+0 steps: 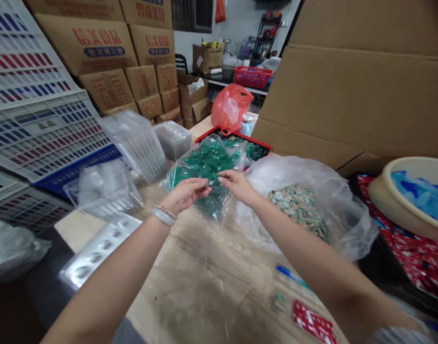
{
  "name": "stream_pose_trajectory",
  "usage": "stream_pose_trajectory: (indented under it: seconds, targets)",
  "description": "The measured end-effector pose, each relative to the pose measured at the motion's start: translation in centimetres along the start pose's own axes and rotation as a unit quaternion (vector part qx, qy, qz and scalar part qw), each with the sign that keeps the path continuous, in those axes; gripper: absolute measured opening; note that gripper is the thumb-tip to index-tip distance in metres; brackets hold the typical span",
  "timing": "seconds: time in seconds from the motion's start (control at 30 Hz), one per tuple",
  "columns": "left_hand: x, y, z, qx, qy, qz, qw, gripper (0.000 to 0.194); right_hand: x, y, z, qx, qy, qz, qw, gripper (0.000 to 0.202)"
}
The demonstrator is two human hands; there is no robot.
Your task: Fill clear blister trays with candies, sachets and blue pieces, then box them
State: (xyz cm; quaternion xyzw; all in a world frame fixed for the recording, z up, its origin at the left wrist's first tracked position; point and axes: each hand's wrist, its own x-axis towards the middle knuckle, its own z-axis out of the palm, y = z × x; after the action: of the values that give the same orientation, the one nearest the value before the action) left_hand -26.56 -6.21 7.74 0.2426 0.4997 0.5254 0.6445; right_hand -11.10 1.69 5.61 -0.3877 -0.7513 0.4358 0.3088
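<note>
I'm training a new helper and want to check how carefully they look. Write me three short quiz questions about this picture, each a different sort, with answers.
1. True or false: the red plastic bag is farther from the person than the green pieces in the clear plastic bag.
2. What colour are the contents of the cream basin? A) Red B) Blue C) Green
3. Fill the gap: the pale bangle is on the person's ____ wrist.

Key: 1. True. 2. B. 3. Left.
</note>
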Motion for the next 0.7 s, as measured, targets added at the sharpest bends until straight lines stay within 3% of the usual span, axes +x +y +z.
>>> stream_pose_trajectory:
  seconds: [0.13,0.3,0.43,0.57,0.7]
  targets:
    - [-3.5,-2.7,1.3,-0.042,-0.063,-0.019,0.997,0.007,-6.1,-2.0,1.0,0.264,-0.035,0.084,0.96,0.027]
    - [-7.8,-6.3,3.4,-0.05,-0.094,-0.001,0.994,0.016,-11.6,-3.0,1.1,0.363,-0.014,0.145,0.92,0.019]
    - [-10.9,-7.4,4.3,0.038,-0.124,-0.011,0.992,0.016,-14.7,-3.9,-0.2,0.404,-0.098,0.235,0.879,0.019]
    - [-13.5,-8.4,5.2,0.172,-0.154,-0.011,0.973,0.016,-18.7,-5.1,-1.7,0.338,-0.136,0.26,0.894,0.021]
    - [-16.9,-11.3,5.3,0.281,-0.17,0.012,0.944,0.021,-25.3,-4.6,-2.5,0.239,-0.04,0.245,0.939,0.024]
